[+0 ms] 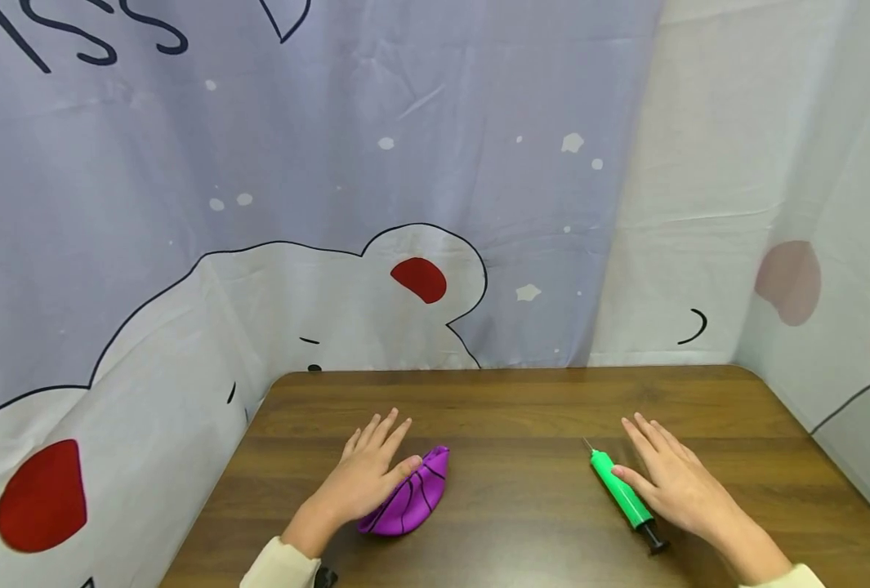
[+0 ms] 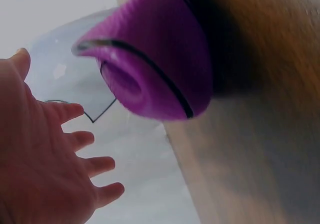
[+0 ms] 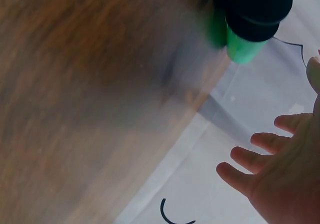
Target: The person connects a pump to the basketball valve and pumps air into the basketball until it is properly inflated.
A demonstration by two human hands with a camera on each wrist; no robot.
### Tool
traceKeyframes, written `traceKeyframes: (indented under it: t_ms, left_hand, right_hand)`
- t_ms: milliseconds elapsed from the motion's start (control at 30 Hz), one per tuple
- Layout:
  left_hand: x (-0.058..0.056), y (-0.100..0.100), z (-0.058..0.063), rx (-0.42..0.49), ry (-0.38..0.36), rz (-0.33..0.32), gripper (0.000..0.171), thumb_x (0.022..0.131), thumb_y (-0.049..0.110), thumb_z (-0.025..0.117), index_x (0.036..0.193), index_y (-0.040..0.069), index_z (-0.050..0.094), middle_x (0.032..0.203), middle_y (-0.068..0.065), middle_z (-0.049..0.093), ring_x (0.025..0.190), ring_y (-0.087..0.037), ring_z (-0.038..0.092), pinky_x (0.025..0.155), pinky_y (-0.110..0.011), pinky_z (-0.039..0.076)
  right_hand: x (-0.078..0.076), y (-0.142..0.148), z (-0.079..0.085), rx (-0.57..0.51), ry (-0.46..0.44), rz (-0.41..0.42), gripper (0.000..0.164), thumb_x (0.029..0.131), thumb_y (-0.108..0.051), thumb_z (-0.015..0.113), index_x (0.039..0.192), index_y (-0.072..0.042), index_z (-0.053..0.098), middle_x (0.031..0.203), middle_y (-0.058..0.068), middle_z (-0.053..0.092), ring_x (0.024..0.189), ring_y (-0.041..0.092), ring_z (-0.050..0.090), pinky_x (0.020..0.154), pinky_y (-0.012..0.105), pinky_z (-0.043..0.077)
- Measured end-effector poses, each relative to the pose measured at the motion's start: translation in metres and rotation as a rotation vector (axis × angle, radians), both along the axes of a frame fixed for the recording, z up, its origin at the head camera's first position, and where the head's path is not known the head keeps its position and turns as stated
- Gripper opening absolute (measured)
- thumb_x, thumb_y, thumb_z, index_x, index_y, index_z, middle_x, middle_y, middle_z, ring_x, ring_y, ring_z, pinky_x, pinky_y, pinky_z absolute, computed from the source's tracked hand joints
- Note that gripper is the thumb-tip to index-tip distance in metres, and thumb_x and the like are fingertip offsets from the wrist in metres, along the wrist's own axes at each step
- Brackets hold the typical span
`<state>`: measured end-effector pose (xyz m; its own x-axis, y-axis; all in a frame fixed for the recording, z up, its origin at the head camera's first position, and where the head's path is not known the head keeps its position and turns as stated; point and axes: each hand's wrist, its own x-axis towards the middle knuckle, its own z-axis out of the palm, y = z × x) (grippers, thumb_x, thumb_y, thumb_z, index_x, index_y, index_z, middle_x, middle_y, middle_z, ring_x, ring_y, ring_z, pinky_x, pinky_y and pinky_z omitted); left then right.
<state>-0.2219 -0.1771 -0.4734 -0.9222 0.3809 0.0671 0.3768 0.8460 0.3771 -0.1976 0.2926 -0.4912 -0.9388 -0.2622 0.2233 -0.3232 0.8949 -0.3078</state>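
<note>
A deflated purple ball point(image 1: 421, 500) with black lines lies folded on the table, left of the middle. Over its left side my left hand point(image 1: 361, 482) is held with fingers spread, holding nothing. The left wrist view shows the ball point(image 2: 155, 58) caved in, with a gap between it and the palm. A green hand pump point(image 1: 623, 492) with a black handle and a thin needle lies slanted at the right, needle pointing away. Beside it, my right hand point(image 1: 680, 486) is stretched out, the thumb over the pump's edge. In the right wrist view, the black handle end point(image 3: 257, 6) shows apart from the fingers.
The brown wooden table point(image 1: 515, 408) has rounded far corners. Behind it hangs a printed cloth point(image 1: 523, 204), which also runs along the left and right sides. A small black object point(image 1: 326, 576) shows by the left sleeve at the bottom edge.
</note>
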Motion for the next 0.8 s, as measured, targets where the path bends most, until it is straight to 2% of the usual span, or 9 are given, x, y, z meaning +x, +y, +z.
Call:
traceKeyframes:
  t_ms: [167,300,567,800]
  left_hand:
    - [0.003,0.008,-0.002,-0.007,-0.007,-0.010,0.071,0.103,0.061,0.038,0.160,0.020,0.030,0.169,-0.007,0.015,0.155,-0.038,0.011,0.121,-0.067,0.010]
    - [0.004,0.014,-0.006,0.000,-0.010,-0.016,0.072,0.102,0.062,0.039,0.159,0.018,0.033,0.168,-0.008,0.019,0.153,-0.041,0.016,0.120,-0.069,0.014]
    - [0.006,0.022,-0.011,0.013,-0.038,0.012,0.077,0.098,0.064,0.047,0.158,0.016,0.037,0.165,-0.012,0.027,0.150,-0.043,0.025,0.114,-0.070,0.029]
    - [0.008,0.027,-0.014,0.023,-0.061,0.003,0.079,0.098,0.063,0.050,0.156,0.010,0.038,0.162,-0.017,0.032,0.146,-0.044,0.032,0.105,-0.071,0.040]
  right_hand:
    - [0.002,-0.005,-0.004,0.003,-0.021,-0.001,0.079,0.099,-0.054,0.057,0.156,-0.004,0.035,0.158,0.029,0.032,0.141,0.053,0.033,0.108,0.072,0.031]
    - [0.004,-0.007,-0.006,0.011,-0.014,-0.003,0.079,0.098,-0.055,0.057,0.154,-0.002,0.038,0.155,0.030,0.036,0.137,0.052,0.039,0.105,0.070,0.037]
    - [0.006,-0.013,-0.011,0.022,-0.052,-0.013,0.080,0.098,-0.058,0.056,0.153,-0.002,0.041,0.149,0.027,0.045,0.133,0.048,0.046,0.100,0.067,0.045]
    - [0.004,-0.016,-0.013,0.042,-0.085,-0.022,0.082,0.095,-0.059,0.060,0.151,-0.003,0.043,0.136,0.022,0.056,0.125,0.041,0.054,0.090,0.059,0.053]
